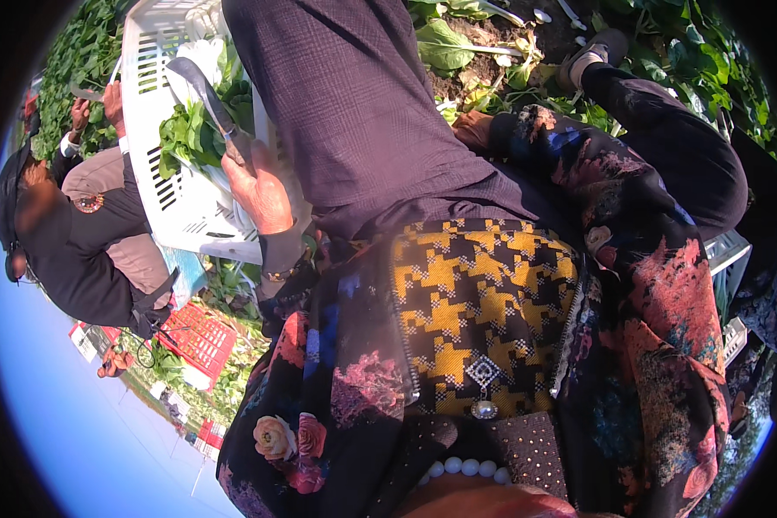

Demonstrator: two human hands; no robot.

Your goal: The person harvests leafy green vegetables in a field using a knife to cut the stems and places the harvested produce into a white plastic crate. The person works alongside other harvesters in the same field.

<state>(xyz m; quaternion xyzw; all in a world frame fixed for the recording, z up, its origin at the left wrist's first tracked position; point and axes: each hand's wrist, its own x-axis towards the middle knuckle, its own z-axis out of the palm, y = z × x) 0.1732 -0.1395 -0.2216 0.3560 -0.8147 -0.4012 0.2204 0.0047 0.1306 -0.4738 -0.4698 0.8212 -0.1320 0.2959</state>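
Note:
My left hand (262, 194) grips the handle of a sickle (206, 90). The curved blade extends over leafy greens (191, 139) with thick white stalks, which lie in a white slotted plastic crate (158, 220). This crate is beside my bent leg in dark trousers (362, 97). Beyond that leg, my right hand (474, 129) is low by cut leaves (443, 48) on the soil. My thigh and sleeve partly cover it, so its fingers and anything in them are hidden.
Left of the crate a person (84, 233) in dark clothes crouches with a blade (86, 94). A red crate (201, 340) lies behind them. At right are a shoe (592, 58) on a dark-trousered leg, growing plants (699, 65) and another pale crate (728, 256).

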